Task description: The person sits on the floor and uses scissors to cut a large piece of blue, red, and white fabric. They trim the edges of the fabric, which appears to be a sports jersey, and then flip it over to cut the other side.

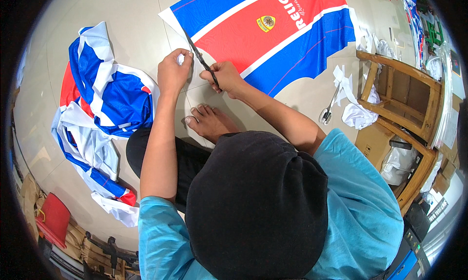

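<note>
A red, blue and white printed fabric panel (pixel 229 43) lies spread on the tiled floor in front of me. My right hand (pixel 224 80) grips black scissors (pixel 195 48), their blades pointing up-left along the panel's white edge at its lower-left side. Just left of the blades, my left hand (pixel 173 68) is closed with a small white bit (pixel 181 58) between its fingers, probably paper or cloth. My bare foot (pixel 209 121) rests below both hands. A crumpled heap of red, blue and white fabric (pixel 124 102) lies to the left.
At right stand wooden stool-like frames (pixel 421 90) with a cardboard box (pixel 373 143) and white bags. Near them lie white scraps (pixel 346 80) and a silver metal tool (pixel 325 113). A red object (pixel 53 216) and other clutter line the lower-left edge.
</note>
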A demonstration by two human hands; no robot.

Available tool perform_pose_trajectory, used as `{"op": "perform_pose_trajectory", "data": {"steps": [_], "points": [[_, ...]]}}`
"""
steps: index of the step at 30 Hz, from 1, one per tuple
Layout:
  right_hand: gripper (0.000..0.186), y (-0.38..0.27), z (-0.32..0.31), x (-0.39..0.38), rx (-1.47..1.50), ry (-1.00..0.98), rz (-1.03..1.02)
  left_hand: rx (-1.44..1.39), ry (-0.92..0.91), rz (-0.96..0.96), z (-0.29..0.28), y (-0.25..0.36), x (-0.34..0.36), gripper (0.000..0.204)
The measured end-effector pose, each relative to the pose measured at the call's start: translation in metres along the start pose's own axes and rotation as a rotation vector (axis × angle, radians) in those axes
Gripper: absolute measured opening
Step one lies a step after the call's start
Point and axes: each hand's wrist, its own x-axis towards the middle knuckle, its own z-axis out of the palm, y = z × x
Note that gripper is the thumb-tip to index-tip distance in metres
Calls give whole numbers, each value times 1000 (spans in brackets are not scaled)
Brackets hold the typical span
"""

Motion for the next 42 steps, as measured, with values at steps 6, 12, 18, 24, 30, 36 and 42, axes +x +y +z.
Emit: {"op": "perform_pose_trajectory", "data": {"steps": [6, 12, 18, 24, 30, 36, 42], "points": [[29, 0, -3, 0, -37, -4, -4, -5, 6, 6, 0, -1, 0, 24], [32, -8, 1, -1, -26, 9, 9, -14, 16, 24, 1, -6, 0, 24], [29, -25, 5, 3, 8, -46, -11, -19, 12, 27, 0, -8, 0, 25], [34, -30, 9, 11, 24, -25, -31, -7, 9, 21, -2, -2, -1, 25], [35, -27, 8, 13, 50, -20, -22, 5, -33, -21, -5, 1, -1, 26], [35, -32, 7, 11, 45, -41, -12, 42, -78, -60, -9, 5, 0, 29], [37, -32, 7, 18, 37, -34, -13, 7, -11, 6, -4, 0, -1, 24]]}}
